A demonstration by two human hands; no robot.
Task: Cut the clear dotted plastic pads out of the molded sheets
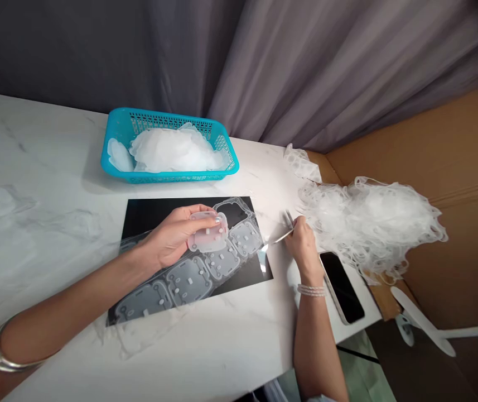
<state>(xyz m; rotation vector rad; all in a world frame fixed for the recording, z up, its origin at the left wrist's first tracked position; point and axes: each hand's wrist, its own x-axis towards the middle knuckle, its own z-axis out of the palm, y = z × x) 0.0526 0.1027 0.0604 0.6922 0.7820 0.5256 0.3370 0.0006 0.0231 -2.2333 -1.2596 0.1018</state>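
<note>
Your left hand [172, 237] sits just left of the frame's centre, its fingers clamped around one translucent pad [207, 234], which you hold just above the pad strip [188, 279]. That strip runs diagonally from the lower left towards the centre across the single black mat [146, 215] on the worktop [33, 167]. Your right hand [303, 243], right of centre, has its fingers pinched together on a thin metal tool [280, 238] whose tip points left towards the mat's edge; whether it is tweezers or a blade is too small to tell. As a judgement of progress: I count four pads joined in the strip, plus what looks like an emptied outline at its upper end, so one pad seems freed and four are left on this strip. One teal basket [119, 120] in the upper left holds a heap of loose translucent pieces [172, 149], too overlapped to count, which suggests many are already done. At the right lies one big pile of lacy offcuts [368, 223], with one smaller scrap [301, 162] above it. One phone [341, 287] lies face up just beside your right wrist. You wear one bracelet on each wrist
</note>
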